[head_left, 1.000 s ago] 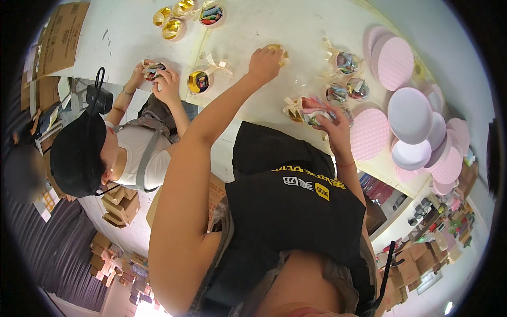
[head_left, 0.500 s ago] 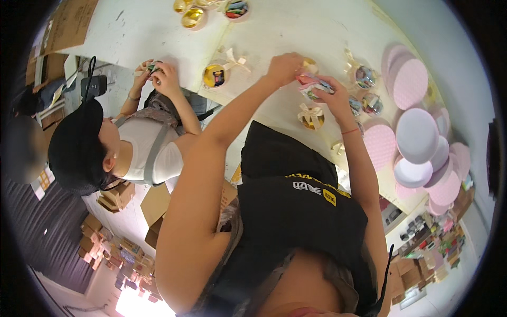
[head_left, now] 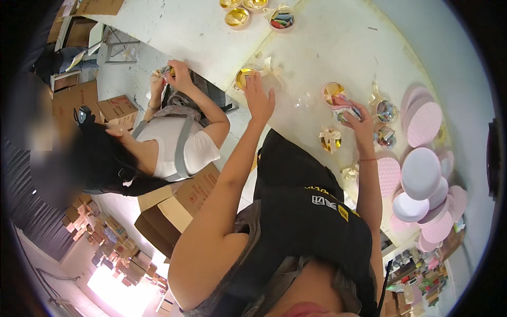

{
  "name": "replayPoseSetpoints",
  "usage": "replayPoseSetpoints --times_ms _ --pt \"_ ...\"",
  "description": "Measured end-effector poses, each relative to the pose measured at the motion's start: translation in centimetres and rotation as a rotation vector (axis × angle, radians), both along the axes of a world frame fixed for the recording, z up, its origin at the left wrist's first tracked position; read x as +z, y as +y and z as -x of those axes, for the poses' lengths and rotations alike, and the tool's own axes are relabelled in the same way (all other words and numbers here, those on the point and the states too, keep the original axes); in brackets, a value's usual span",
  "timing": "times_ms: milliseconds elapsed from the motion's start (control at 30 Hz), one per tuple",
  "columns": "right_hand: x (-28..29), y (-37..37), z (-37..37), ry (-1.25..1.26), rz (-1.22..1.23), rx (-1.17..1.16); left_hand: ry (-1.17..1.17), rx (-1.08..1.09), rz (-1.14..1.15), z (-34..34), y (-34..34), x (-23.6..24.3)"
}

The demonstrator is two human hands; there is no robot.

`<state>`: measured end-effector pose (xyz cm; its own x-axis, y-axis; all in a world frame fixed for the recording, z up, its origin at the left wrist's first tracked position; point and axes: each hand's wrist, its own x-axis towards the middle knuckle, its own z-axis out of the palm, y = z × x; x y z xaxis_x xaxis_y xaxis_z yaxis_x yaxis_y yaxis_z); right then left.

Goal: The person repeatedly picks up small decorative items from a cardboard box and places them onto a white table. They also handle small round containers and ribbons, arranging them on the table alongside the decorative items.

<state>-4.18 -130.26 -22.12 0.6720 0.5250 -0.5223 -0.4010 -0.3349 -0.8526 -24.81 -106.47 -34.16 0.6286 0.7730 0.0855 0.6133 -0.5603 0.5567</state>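
1. Right hand [head_left: 360,122]: fingers clamped on wrapped packets [head_left: 343,112], at 5 o'clock of the gold-lined round box [head_left: 333,89]; a loose pinch could spill packets over its rim.
2. Left hand [head_left: 259,103]: fingers extended, thumb apart, at 5 o'clock of the second round box [head_left: 241,77]; contact unclear; a nudge could tip it.
3. Clear dome [head_left: 302,100] between both; a sideways sweep could knock it.
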Motion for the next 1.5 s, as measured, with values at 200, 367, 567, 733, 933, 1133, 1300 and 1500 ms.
replayPoseSetpoints --times_ms 200,367,567,733,933,1133,1300,1500 --pt "0.1 -1.9 0.0 -0.009 0.015 -0.057 -0.15 -0.063 -0.109 -4.8 -1.3 3.4" --pt "-0.4 -4.1 0.5 0.027 0.002 -0.129 -0.252 -0.535 0.083 -12.8 -6.9 3.5" --pt "-0.2 -5.6 1.2 0.017 0.017 -0.182 -0.034 -0.737 0.232 -16.2 -5.7 0.9" --pt "0.5 -5.7 1.4 0.016 0.011 -0.225 0.018 -0.661 0.119 -15.3 -4.7 1.5" --pt "1.2 -4.5 1.6 -0.015 0.007 -0.22 0.623 -0.84 0.017 -17.2 -5.5 0.0" --pt "1.4 -4.1 1.4 0.013 -0.023 -0.211 0.042 -0.834 -0.109 -16.7 -6.3 4.3" --pt "-0.3 -3.7 0.4 0.014 -0.011 -0.091 0.318 -0.798 0.272 -17.1 -5.9 3.6" --pt "-1.5 -3.7 -1.0 0.059 0.003 -0.016 0.252 -0.9 0.235 -16.3 -6.1 3.9"
